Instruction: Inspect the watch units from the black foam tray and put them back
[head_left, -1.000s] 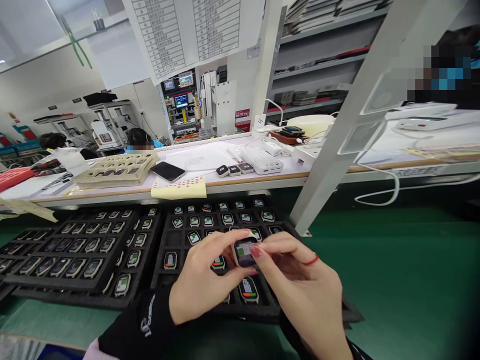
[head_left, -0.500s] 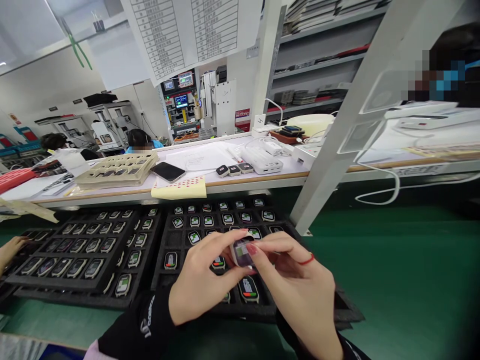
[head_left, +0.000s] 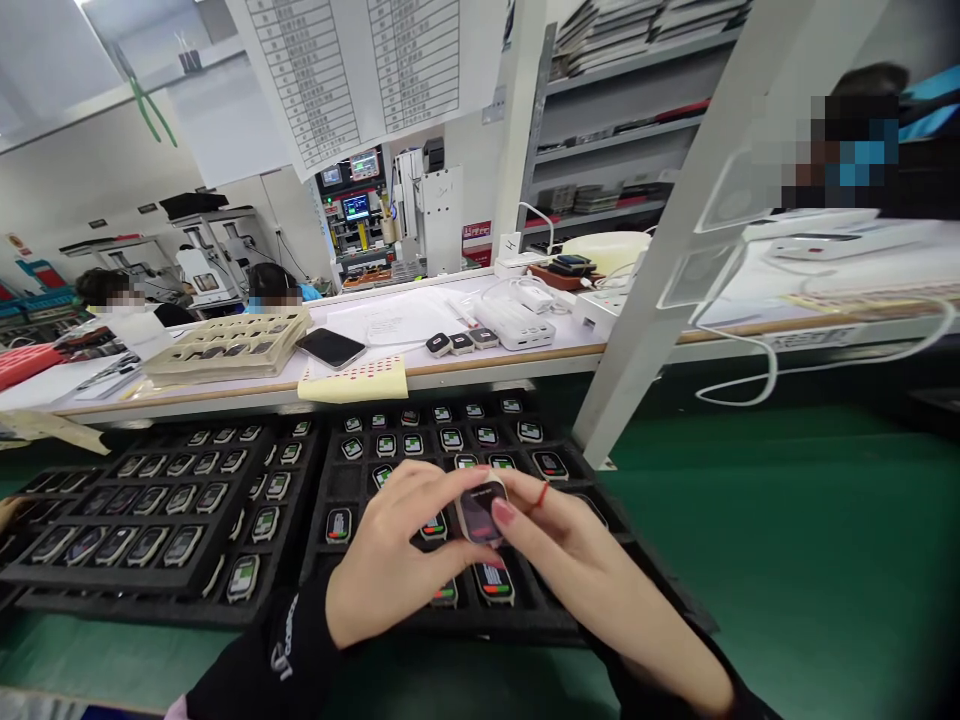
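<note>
A smartwatch body (head_left: 476, 512) without a strap is held up between both my hands, over a black foam tray (head_left: 352, 478). My left hand (head_left: 409, 555) grips it by its left side, thumb below and fingers above. My right hand (head_left: 574, 540) closes on its right side, with the thumb on the screen. Dim text shows near the top of the screen and a reddish patch near the bottom. Beneath my hands, more watch bodies sit in the tray's slots, such as one with a lit screen (head_left: 495, 580). Several slots hold nothing; others are hidden by my hands.
To the left, stacked foam trays (head_left: 45, 575) hold more watches. Behind, a raised shelf carries a phone (head_left: 330, 347), a beige tray (head_left: 225, 345) and a white power bank (head_left: 517, 322). A slanted white post (head_left: 637, 340) rises at the right. Other people sit farther off.
The watch's screen has gone from a green and white pattern to a dark one with text and red. My right-hand fingers have shifted around the watch. The view has moved slightly.
</note>
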